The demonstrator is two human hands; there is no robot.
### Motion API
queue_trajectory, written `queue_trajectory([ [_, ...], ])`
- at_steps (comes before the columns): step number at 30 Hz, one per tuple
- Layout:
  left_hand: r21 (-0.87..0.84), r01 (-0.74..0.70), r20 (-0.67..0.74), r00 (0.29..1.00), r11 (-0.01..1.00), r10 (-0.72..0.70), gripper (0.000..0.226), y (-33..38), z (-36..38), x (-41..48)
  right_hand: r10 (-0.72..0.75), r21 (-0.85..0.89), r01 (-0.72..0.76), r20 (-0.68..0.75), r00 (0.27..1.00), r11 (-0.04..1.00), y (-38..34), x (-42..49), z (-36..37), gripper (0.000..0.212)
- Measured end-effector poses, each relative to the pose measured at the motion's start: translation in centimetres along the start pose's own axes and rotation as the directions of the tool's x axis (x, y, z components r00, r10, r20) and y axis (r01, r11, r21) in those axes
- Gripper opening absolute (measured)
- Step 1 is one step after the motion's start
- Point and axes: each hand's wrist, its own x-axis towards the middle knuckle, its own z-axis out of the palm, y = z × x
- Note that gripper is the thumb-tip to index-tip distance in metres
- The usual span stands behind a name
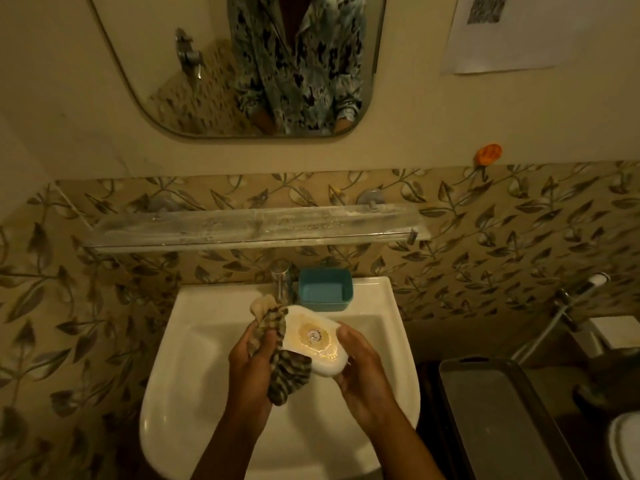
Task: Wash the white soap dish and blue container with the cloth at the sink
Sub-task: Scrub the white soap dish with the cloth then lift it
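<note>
White soap dish [313, 342] is sitting over the sink [194, 344] basin, its long axis slanting from far-left to near-right — my right hand [362, 370] is gripping its near-right end while my left hand [251, 367], clenching the cloth [284, 355], is pressing against its left edge. Blue container [325, 289] is waiting on the rim beside the tap [282, 280].

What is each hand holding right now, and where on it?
The right hand grips the white oval soap dish by its right end. The left hand clutches the bunched striped cloth around its middle, against the dish's left edge.

Soap dish [313, 341] between both hands
</note>
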Motion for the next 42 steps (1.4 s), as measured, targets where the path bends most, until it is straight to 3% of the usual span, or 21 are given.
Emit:
queue_trajectory([
  [2, 0.105, -0.051, -0.014, 0.999, 0.993, 0.053, 0.026, -0.6, 0.2, -0.6, -0.020, 0.050, 0.024, -0.075, 0.997, 0.998, 1.2, -0.2, 1.0, 0.036],
  [5, 0.251, -0.107, -0.026, 0.993, 0.962, 0.118, 0.028, -1.1, 0.1, -1.0, -0.097, -0.127, 0.065, -0.260, 0.961, 0.990, 1.9, 0.1, 1.5, 0.025],
  [8, 0.321, -0.118, 0.090, 0.992, 0.940, 0.094, 0.025, 0.7, -0.5, -0.3, -0.115, -0.235, 0.062, -0.220, 0.969, 0.970, 1.2, 0.0, 1.0, 0.012],
  [12, 0.432, -0.069, 0.268, 0.962, 0.899, -0.055, 0.029, 2.2, -0.9, 0.9, -0.112, -0.342, 0.068, -0.109, 0.988, 0.937, -0.2, 0.2, 0.2, 0.008],
  [15, 0.392, -0.013, 0.240, 0.967, 0.920, -0.089, 0.023, 1.4, -0.7, 1.0, -0.142, -0.400, 0.107, -0.058, 0.988, 0.910, -1.7, 1.0, 0.1, 0.005],
  [19, 0.368, -0.101, 0.098, 0.993, 0.924, 0.070, 0.026, -1.4, -0.1, 0.3, -0.270, -0.408, 0.171, -0.200, 0.942, 0.897, -2.4, 2.6, 1.3, 0.013],
  [22, 0.413, -0.257, 0.026, 0.962, 0.874, 0.271, 0.057, -2.6, 0.1, -0.8, -0.310, -0.354, 0.205, -0.273, 0.910, 0.913, -1.8, 3.0, 2.4, 0.008],
  [25, 0.507, -0.474, 0.077, 0.857, 0.720, 0.510, 0.058, -2.5, -0.3, 0.1, -0.281, -0.309, 0.190, -0.285, 0.916, 0.932, -0.5, 2.1, 3.6, 0.015],
  [27, 0.542, -0.573, 0.165, 0.790, 0.615, 0.591, 0.054, -1.9, -0.4, 1.5, -0.231, -0.257, 0.170, -0.227, 0.946, 0.951, 0.3, 1.6, 4.0, 0.018],
  [33, 0.631, -0.667, 0.402, 0.719, 0.397, 0.567, 0.047, -2.1, 1.9, 2.7, -0.174, -0.235, 0.147, -0.097, 0.980, 0.961, 0.8, 1.5, 4.8, 0.018],
  [36, 0.570, -0.708, 0.516, 0.703, 0.417, 0.488, 0.047, -3.3, 2.6, 0.8, -0.078, 0.052, 0.085, -0.121, 0.990, 0.995, 0.8, 0.9, 3.8, 0.031],
  [39, 0.603, -0.782, 0.662, 0.602, 0.160, 0.446, 0.057, -6.4, 1.6, 1.3, 0.008, 0.298, 0.020, -0.092, 0.996, 0.954, 0.8, 0.4, 2.5, 0.037],
  [41, 0.581, -0.792, 0.681, 0.600, 0.188, 0.420, 0.064, -6.7, 0.4, 1.6, 0.001, 0.362, 0.015, -0.042, 0.999, 0.932, 1.1, -0.1, 2.2, 0.037],
  [42, 0.572, -0.773, 0.648, 0.631, 0.275, 0.426, 0.064, -5.9, -0.1, 1.4, 0.015, 0.372, 0.003, -0.046, 0.999, 0.928, 1.5, 0.4, 2.0, 0.037],
])
